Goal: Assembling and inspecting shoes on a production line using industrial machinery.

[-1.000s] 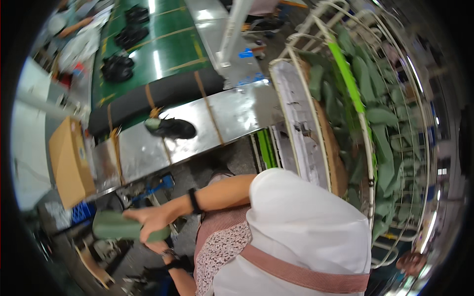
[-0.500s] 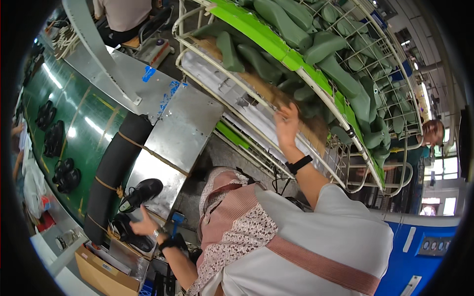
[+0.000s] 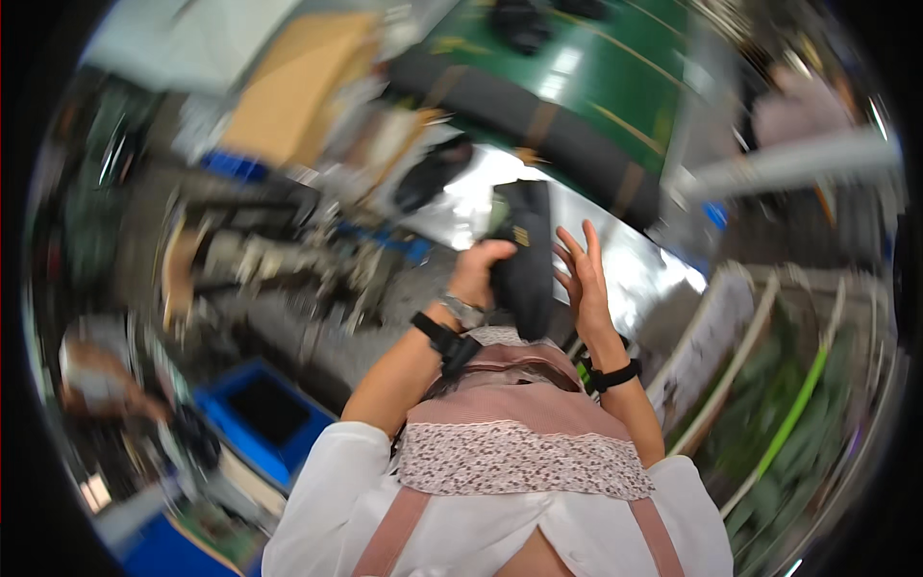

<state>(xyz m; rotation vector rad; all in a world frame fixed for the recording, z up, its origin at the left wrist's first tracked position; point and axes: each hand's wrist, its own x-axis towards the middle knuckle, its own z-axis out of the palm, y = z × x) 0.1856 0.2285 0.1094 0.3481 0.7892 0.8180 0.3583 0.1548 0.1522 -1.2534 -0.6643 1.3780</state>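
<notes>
Left hand now clasps shoe, apparently lifted off table (blurred), so free to turn; right hand spread, empty, alongside.

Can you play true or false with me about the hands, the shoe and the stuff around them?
1. The left hand is holding a black shoe. True.
2. The right hand is squeezed into a fist. False: its fingers are spread out, beside the shoe.
3. A long dark roll lies along the edge of the green surface. True.
4. The cardboard box is at the picture's lower right. False: it is at the upper left.
5. Both wrists have black bands. True.
</notes>
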